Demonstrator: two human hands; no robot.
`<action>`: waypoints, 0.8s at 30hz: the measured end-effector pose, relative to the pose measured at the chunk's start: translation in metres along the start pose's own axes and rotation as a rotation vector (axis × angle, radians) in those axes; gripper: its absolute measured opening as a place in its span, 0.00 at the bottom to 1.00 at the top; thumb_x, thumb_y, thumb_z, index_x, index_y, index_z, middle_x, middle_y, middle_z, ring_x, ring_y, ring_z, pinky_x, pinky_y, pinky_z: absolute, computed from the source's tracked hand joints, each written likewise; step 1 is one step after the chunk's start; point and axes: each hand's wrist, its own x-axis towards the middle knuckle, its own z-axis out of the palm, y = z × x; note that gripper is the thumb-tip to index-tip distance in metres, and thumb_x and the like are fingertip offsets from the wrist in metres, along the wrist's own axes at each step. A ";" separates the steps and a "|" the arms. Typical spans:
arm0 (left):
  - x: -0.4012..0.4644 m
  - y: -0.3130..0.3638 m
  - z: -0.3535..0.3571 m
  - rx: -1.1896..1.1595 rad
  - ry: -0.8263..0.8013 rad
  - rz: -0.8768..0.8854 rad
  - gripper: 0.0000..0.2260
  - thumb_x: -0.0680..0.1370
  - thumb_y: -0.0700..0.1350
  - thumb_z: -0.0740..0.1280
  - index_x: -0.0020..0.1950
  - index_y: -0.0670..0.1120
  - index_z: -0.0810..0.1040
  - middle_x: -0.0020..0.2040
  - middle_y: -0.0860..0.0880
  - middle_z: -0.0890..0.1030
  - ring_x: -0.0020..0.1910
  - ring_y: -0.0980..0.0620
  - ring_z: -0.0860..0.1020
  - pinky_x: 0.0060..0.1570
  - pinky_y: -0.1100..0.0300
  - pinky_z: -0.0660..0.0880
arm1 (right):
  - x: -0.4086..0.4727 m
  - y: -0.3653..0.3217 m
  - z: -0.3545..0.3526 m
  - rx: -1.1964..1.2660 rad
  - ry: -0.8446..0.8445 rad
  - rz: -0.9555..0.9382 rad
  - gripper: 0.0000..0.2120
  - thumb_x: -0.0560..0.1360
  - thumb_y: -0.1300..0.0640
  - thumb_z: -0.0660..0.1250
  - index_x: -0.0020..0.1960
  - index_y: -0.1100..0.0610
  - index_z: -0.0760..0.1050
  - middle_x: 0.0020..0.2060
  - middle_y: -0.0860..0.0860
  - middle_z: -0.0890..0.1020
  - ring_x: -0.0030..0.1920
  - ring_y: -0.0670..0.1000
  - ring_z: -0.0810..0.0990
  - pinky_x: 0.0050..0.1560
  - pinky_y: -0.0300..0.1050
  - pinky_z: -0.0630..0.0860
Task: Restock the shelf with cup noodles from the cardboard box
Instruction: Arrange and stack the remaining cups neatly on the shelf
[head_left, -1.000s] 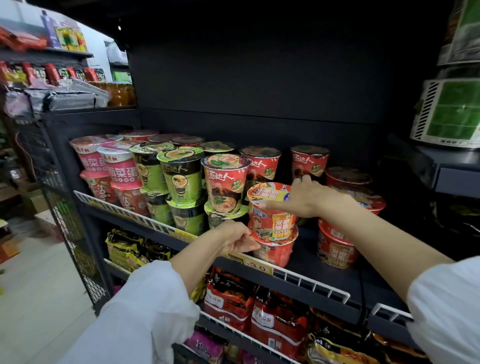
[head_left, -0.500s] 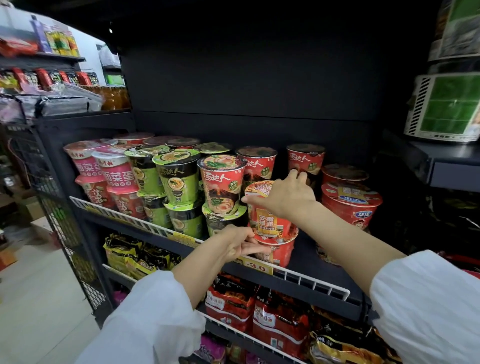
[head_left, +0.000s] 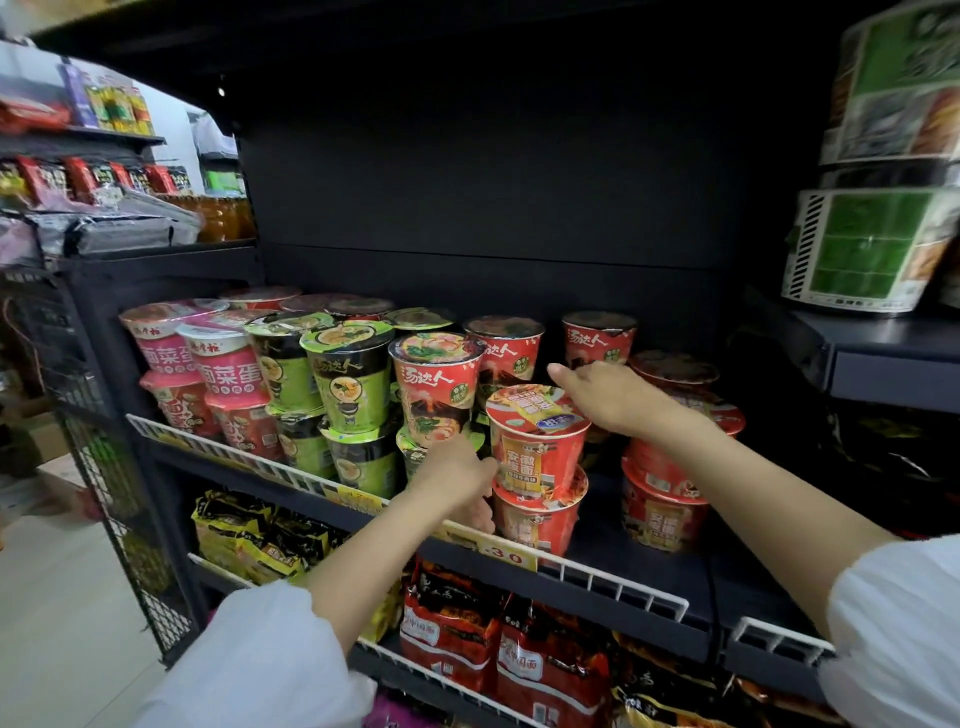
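Note:
Two red cup noodles stand stacked near the front of the black shelf (head_left: 613, 551). My right hand (head_left: 615, 400) rests on the lid of the upper red cup (head_left: 540, 452), fingers stretched out toward the left. My left hand (head_left: 457, 475) is against the left side of the stack where the upper cup meets the lower red cup (head_left: 535, 525), thumb on the upper cup and fingers curled round the side. The cardboard box is out of view.
Pink, green and red cups (head_left: 353, 384) fill the shelf's left and back. Another red stack (head_left: 665, 499) stands to the right, with bare shelf in front of it. A white wire rail (head_left: 613, 577) runs along the front edge. Noodle packets (head_left: 457, 623) lie on the shelf below.
My left hand rose from the shelf's front rail to the side of the red stack. My right hand stayed on the upper cup's lid. The camera came closer to the shelf.

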 end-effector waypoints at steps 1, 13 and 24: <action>-0.004 0.007 -0.002 0.090 0.074 0.097 0.15 0.81 0.47 0.58 0.45 0.36 0.76 0.33 0.41 0.82 0.29 0.46 0.82 0.35 0.56 0.81 | 0.000 0.005 -0.007 0.058 0.028 -0.019 0.26 0.81 0.44 0.49 0.47 0.62 0.76 0.54 0.61 0.80 0.56 0.60 0.77 0.55 0.50 0.71; 0.007 0.091 0.001 0.578 0.534 0.652 0.12 0.78 0.52 0.59 0.42 0.47 0.77 0.38 0.50 0.79 0.40 0.49 0.78 0.36 0.58 0.70 | 0.041 0.044 -0.020 0.032 0.226 -0.023 0.10 0.75 0.60 0.59 0.42 0.57 0.78 0.42 0.56 0.81 0.45 0.57 0.80 0.45 0.51 0.78; 0.070 0.067 -0.014 0.697 -0.093 0.579 0.25 0.79 0.60 0.57 0.75 0.53 0.63 0.76 0.49 0.62 0.74 0.50 0.61 0.72 0.55 0.61 | 0.091 0.055 -0.002 -0.316 -0.128 -0.120 0.12 0.79 0.59 0.58 0.37 0.54 0.69 0.38 0.50 0.74 0.44 0.53 0.75 0.36 0.41 0.67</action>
